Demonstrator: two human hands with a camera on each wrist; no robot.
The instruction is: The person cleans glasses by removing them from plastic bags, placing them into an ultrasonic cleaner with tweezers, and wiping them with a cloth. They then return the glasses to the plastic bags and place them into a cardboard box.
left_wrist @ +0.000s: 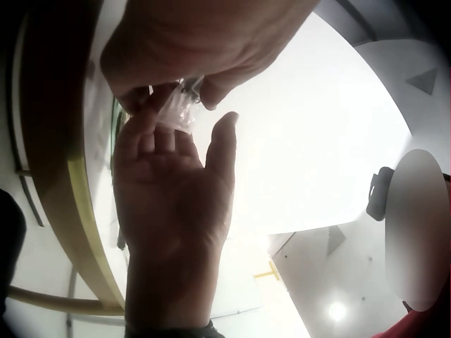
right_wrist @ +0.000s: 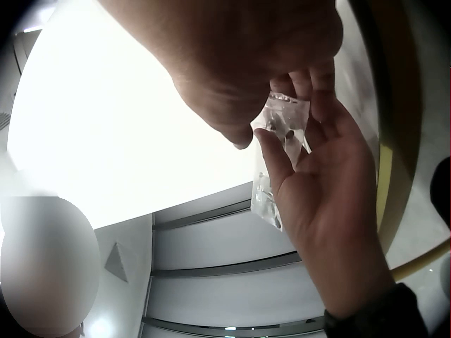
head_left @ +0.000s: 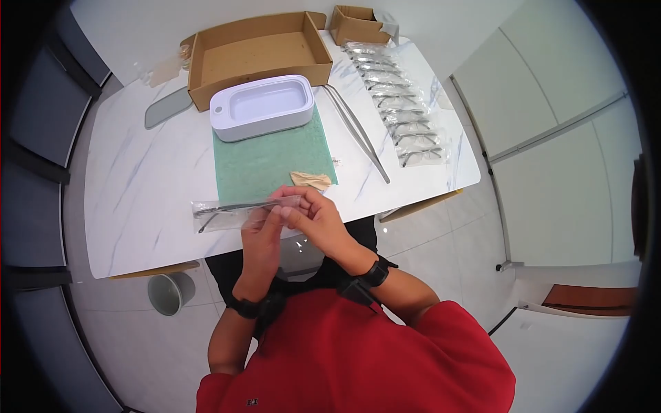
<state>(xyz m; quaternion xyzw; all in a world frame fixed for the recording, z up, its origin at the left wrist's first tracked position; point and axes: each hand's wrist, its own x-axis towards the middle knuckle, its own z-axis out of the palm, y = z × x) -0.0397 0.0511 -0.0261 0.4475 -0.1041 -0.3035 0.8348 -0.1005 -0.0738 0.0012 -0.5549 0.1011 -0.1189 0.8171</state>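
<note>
Currently, the left hand and right hand both pinch the right end of a clear bag containing glasses, at the near edge of the table. Its long axis runs left to right; most of its length projects leftward, past the left hand, the nearer one to its free end.
</note>
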